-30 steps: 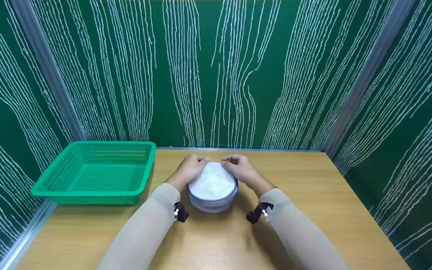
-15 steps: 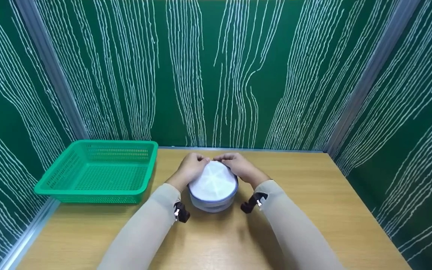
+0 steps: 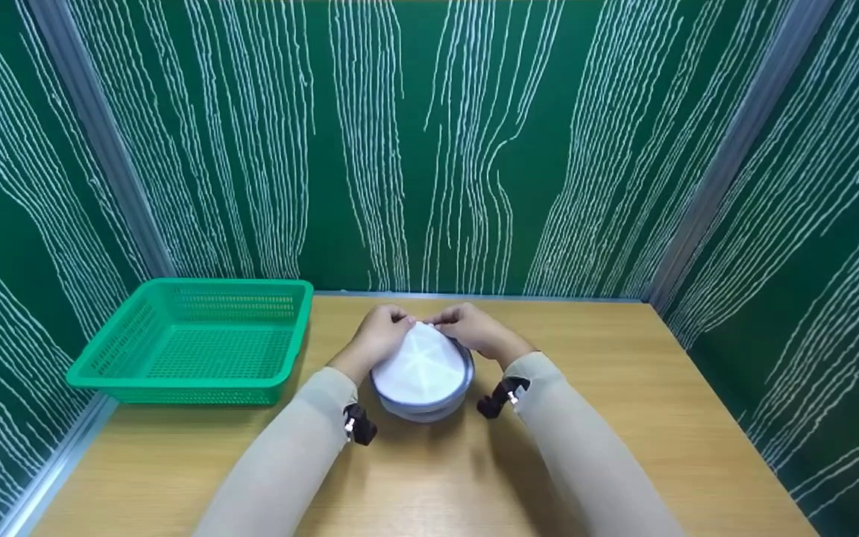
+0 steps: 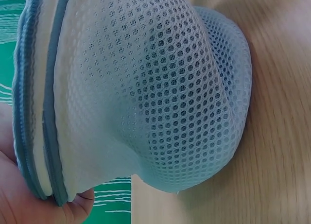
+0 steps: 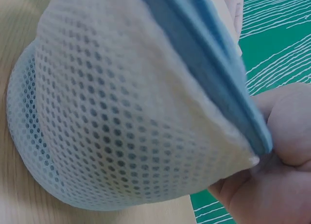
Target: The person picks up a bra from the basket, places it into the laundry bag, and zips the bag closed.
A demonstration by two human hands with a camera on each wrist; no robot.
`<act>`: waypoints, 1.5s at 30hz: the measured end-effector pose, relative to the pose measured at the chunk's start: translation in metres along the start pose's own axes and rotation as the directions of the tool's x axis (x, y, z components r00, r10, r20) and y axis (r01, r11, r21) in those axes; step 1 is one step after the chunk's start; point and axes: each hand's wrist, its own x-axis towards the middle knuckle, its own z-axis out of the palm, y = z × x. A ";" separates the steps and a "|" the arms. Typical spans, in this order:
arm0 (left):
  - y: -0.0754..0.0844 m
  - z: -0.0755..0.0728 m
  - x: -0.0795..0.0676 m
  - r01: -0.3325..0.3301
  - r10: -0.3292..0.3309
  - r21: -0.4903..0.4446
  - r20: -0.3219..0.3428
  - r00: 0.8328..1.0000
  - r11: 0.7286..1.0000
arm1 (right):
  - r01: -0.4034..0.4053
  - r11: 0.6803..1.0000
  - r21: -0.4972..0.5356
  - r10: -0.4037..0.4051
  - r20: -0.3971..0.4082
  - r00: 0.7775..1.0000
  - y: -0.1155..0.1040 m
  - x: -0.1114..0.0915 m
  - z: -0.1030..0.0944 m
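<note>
A round white mesh laundry bag (image 3: 422, 365) with blue zipper trim stands on the table, its pale top facing up. At the bag's far left edge my left hand (image 3: 381, 334) pinches the rim. My right hand (image 3: 473, 330) pinches the far rim close beside it; whether a zipper pull is between those fingers cannot be seen. In the left wrist view the honeycomb mesh wall (image 4: 175, 97) bulges below two blue zipper bands (image 4: 52, 112). The right wrist view shows the blue trim (image 5: 209, 59) running to the right thumb and fingers.
A green plastic basket (image 3: 191, 384) stands on the left side of the wooden table (image 3: 586, 418). Green walls (image 3: 541, 149) with white wavy lines enclose the back and both sides. Black wrist cameras (image 3: 359, 425) hang from both sleeves.
My right hand has moved left along the far rim, nearer to the left hand. The bag's top has tilted slightly, while my left hand keeps its hold.
</note>
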 end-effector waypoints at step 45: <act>-0.015 -0.001 -0.009 0.160 -0.168 -0.084 -0.106 0.980 0.984 | 0.164 0.961 -0.224 -0.215 -0.228 0.950 0.009 -0.012 -0.003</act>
